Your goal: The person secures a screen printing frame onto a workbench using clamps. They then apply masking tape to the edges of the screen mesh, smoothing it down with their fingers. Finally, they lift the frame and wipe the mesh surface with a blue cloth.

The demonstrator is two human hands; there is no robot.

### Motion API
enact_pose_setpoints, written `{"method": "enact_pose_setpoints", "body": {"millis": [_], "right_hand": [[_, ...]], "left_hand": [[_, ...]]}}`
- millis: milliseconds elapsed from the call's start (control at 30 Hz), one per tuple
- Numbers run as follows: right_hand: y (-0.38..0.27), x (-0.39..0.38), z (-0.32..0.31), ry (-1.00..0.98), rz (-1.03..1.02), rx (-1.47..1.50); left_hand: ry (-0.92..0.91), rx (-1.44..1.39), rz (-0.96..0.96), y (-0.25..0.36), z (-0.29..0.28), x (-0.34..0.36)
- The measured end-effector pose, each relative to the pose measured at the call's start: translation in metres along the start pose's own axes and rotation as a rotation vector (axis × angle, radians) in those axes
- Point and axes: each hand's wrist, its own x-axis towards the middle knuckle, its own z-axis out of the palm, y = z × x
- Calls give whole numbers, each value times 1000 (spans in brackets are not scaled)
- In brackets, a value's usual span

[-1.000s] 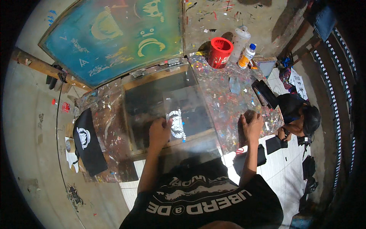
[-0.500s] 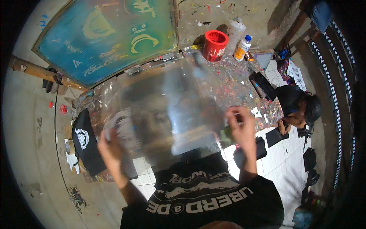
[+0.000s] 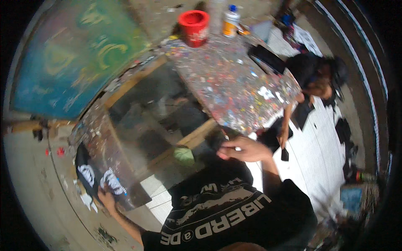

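Observation:
At the table's left edge, my left hand point(image 3: 107, 199) is closed on the border of a black cloth point(image 3: 82, 161) with a white print. A second white print point(image 3: 112, 182) lies right beside its fingers. My right hand point(image 3: 248, 149) is in front of my shirt, its fingers pressed together pointing left. A small white spot shows at them, but what they hold is blurred. Left of that hand, a crumpled pale green piece point(image 3: 184, 155) is near the wooden bar of a dark glassy panel point(image 3: 153, 108). A blurred dark shape point(image 3: 214, 140) is by my right fingertips.
A colourful framed screen point(image 3: 67, 62) leans upward behind the paint-spattered table point(image 3: 226, 83). At the back stand a red pot point(image 3: 195, 31) and a white-orange bottle point(image 3: 230, 23). A black tray-like case point(image 3: 266, 58) lies to the right. Another person point(image 3: 320, 77) crouches beyond the table, one arm reaching down.
My left hand has moved down and left to the black cloth. My right hand has come inward, toward my body. The view has turned, and the other person's arm now reaches out.

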Motion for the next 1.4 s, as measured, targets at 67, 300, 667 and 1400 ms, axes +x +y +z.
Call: {"method": "enact_pose_setpoints", "body": {"millis": [67,300,667,1400], "right_hand": [[36,-69,-27,-115,347,216],[233,-20,-9,719,798,-548],[278,29,30,884,944,-432],[297,6,28,890,924,-582]], "left_hand": [[47,-171,30,-11,3,1],[-62,213,139,-30,-11,12],[-46,261,338,-68,-35,26],[-15,9,97,9,-17,-60]]}}
